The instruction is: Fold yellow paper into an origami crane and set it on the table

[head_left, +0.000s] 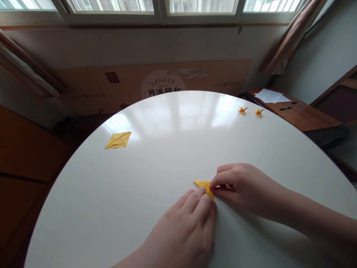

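A small folded piece of yellow origami paper (201, 183) lies on the white table, partly covered by my hands. My left hand (187, 219) rests over its near side, with bent fingertips pressing it to the tabletop; its thumb is hidden. At the paper's right edge, my right hand (237, 182) is closed in a pinch, thumb and index finger on the paper. Just the left corner and a strip between the fingers show. A creased yellow paper sheet (118, 140) lies farther off to the left, apart from both hands.
Two small folded yellow paper cranes, a left crane (243, 111) and a right crane (259, 112), stand near the far right rim of the round table (156, 156). Beyond it, a wooden desk (309, 115) holds white papers (270, 96) and a dark pen (285, 108).
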Tool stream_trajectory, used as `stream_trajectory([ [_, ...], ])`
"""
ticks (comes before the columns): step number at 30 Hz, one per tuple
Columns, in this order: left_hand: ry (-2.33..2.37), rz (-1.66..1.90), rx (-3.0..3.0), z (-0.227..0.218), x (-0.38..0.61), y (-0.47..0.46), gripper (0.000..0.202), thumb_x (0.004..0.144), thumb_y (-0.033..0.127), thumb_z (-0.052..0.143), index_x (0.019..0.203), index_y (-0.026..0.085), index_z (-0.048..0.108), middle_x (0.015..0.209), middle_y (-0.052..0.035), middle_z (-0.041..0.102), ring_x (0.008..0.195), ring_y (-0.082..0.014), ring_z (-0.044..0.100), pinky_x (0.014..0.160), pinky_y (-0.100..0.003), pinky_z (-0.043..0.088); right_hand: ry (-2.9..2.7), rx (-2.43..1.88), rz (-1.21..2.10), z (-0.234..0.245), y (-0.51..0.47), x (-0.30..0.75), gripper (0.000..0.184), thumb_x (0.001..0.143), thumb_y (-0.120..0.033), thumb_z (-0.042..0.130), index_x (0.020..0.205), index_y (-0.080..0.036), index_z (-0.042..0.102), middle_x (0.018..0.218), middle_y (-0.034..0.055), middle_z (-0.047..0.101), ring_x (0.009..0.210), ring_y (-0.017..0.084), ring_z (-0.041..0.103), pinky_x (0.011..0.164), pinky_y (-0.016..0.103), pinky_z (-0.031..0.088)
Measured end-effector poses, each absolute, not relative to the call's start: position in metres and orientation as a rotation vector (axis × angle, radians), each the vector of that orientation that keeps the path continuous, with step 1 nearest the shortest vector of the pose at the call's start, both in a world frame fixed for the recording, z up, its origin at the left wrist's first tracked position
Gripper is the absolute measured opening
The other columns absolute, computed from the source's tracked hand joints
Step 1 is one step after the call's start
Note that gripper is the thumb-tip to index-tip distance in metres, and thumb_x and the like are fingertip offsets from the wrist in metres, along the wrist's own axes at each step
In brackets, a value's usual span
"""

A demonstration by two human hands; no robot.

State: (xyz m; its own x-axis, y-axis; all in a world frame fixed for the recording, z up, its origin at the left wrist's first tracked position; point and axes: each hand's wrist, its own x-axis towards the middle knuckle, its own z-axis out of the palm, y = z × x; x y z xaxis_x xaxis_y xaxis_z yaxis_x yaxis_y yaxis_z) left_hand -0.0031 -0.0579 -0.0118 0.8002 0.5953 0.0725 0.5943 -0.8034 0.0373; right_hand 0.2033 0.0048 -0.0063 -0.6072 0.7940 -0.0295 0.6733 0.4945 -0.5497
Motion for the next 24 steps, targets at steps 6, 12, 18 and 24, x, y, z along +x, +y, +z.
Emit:
stream_trajectory([
  [6,0.923,0.101,3.060,-0.014,-0.001,-0.059,0.039,0.096,0.021,0.043,0.125,0.006,0.064,0.132,-0.0192,0.060,0.122,-0.0316,0.054,0.109,-0.042,0.040,-2.525,-1.283,0.730,-0.006,0.004,0.202,0.020,0.086,-0.018,0.061,0.082,-0.028,0.077,0.077,-0.0022,0.070,0.067,0.013,0.063,0.064,0.023,0.042],
  [12,0.907,0.057,3.039,-0.010,-0.003,-0.059,0.042,0.096,0.022,0.042,0.132,0.005,0.059,0.134,-0.0183,0.059,0.122,-0.0306,0.055,0.107,-0.040,0.042,-2.538,-1.279,0.765,-0.001,0.005,0.204,0.020,0.087,-0.019,0.062,0.086,-0.029,0.078,0.079,-0.0020,0.072,0.068,0.013,0.064,0.065,0.023,0.043],
  [18,0.865,0.059,3.058,-0.009,-0.002,-0.059,0.046,0.097,0.021,0.040,0.137,0.001,0.052,0.136,-0.0187,0.058,0.125,-0.0303,0.053,0.108,-0.040,0.042,-2.727,-1.126,0.900,0.016,0.002,0.215,0.024,0.094,-0.023,0.056,0.099,-0.033,0.077,0.083,-0.0014,0.069,0.069,0.012,0.063,0.063,0.022,0.041],
  [24,0.858,0.054,2.975,-0.005,0.001,-0.057,0.044,0.095,0.018,0.042,0.134,0.003,0.055,0.132,-0.0193,0.060,0.121,-0.0301,0.054,0.104,-0.041,0.045,-2.720,-1.187,0.764,0.010,0.002,0.217,0.022,0.093,-0.025,0.058,0.097,-0.033,0.077,0.076,-0.0014,0.068,0.065,0.013,0.062,0.058,0.023,0.038],
])
